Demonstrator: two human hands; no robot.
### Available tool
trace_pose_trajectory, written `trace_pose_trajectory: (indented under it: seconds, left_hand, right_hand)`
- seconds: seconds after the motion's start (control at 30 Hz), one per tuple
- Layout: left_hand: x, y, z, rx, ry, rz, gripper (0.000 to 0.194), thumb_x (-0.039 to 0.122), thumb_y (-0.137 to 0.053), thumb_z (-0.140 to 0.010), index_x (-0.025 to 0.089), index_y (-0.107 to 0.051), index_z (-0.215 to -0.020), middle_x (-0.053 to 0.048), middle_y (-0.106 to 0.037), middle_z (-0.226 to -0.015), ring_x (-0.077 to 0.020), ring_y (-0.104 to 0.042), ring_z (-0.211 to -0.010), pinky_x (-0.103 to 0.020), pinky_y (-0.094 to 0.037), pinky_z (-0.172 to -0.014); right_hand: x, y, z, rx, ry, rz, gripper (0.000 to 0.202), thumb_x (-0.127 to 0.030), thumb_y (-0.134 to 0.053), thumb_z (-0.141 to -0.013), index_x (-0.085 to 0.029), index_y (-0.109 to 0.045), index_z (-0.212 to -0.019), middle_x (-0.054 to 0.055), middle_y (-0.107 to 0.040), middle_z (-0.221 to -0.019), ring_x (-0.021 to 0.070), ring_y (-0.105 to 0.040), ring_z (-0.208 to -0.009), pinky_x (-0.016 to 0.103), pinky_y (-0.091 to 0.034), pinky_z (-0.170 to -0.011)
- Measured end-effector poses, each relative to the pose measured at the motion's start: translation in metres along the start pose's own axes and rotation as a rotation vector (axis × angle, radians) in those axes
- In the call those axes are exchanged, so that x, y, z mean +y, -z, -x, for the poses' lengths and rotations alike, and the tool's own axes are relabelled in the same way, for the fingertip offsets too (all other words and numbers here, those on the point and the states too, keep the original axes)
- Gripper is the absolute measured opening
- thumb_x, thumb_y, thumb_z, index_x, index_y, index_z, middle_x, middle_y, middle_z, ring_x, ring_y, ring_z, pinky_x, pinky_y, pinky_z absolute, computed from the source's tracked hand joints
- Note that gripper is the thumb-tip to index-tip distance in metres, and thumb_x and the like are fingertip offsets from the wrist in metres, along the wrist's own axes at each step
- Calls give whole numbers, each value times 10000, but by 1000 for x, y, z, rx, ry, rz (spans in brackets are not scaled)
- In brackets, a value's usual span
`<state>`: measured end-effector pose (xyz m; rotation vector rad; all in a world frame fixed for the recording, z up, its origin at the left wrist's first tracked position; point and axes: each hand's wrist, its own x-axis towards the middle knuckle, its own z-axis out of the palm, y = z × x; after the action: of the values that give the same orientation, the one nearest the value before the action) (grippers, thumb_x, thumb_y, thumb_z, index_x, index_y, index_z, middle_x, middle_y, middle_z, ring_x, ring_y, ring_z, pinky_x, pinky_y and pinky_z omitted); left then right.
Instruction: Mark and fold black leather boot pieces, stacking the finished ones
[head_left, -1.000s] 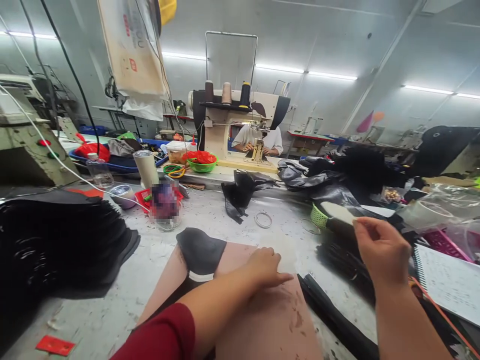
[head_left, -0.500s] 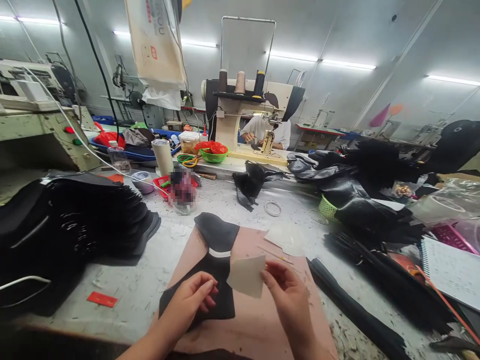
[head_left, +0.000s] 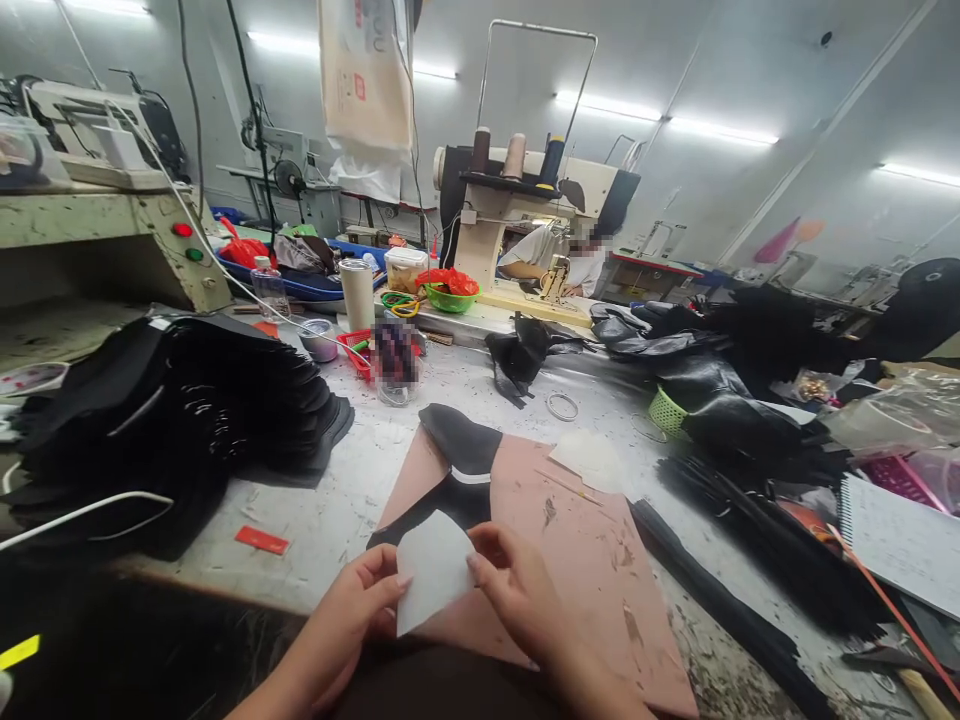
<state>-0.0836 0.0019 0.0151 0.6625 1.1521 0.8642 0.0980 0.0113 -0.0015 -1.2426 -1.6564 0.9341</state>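
A whitish, paper-like piece [head_left: 433, 575] with a curved edge is held up between my two hands. My left hand [head_left: 360, 610] pinches its left side, and my right hand [head_left: 517, 590] grips the right edge between thumb and fingers. Behind the piece, a black leather-like cut part [head_left: 461, 440] with a pale curved strip across it lies on a pink board [head_left: 570, 550]. My hands partly cover its lower portion. More pale pieces [head_left: 592, 460] rest at the board's far right corner.
Layered black pieces [head_left: 247, 410] are stacked at left, beside a red strip [head_left: 261, 541]. Black strips [head_left: 750, 540] and a notebook [head_left: 900, 540] lie at right. Beyond stand a sewing machine [head_left: 480, 235], a tumbler [head_left: 358, 293] and a green bowl [head_left: 450, 298]. Another person sits behind the machine.
The pale piece has come left and nearer my body. My left hand, previously beside it, now grips it too. The view has shifted, so the surroundings appear further right.
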Motion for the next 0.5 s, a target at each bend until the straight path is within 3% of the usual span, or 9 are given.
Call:
trace_pose_trajectory:
  seconds: [0.07,0.17,0.27,0.5]
  left_hand:
    - [-7,5,1,-19,0,-31,324,394,-729,-514,155,-557,-651,48,-531,-555,-59,-436,-453,-171,-331,-416]
    - [-18,14,-1,-14,-12,-142,286,378,-693,-557,151,-563,-672,46,-531,-552,-70,-451,-465,-176,-337,-412]
    - [-28,22,-2,33,-21,-211,273,363,-670,-563,163,-534,-688,61,-511,-514,-85,-461,-451,-188,-347,-400]
    - [-30,32,-6,154,-78,-253,322,353,-637,-559,191,-472,-783,99,-474,-464,-93,-460,-420,-190,-361,-386]
  right_hand:
    - [4,-5,2,-140,-289,-226,176,-353,-533,-715,-178,-543,-727,2,-554,-641,139,-538,-584,259,-452,-533]
    - [10,-15,7,-198,-488,-389,248,-382,-617,-624,-184,-468,-613,-55,-455,-535,83,-430,-468,213,-381,-459]
    - [14,-23,8,-200,-547,-391,238,-378,-627,-614,-172,-508,-613,-61,-449,-511,66,-378,-437,200,-336,-434]
    - [3,-30,-12,-153,-615,-328,211,-333,-622,-590,-153,-631,-699,18,-598,-670,145,-522,-616,232,-411,-494]
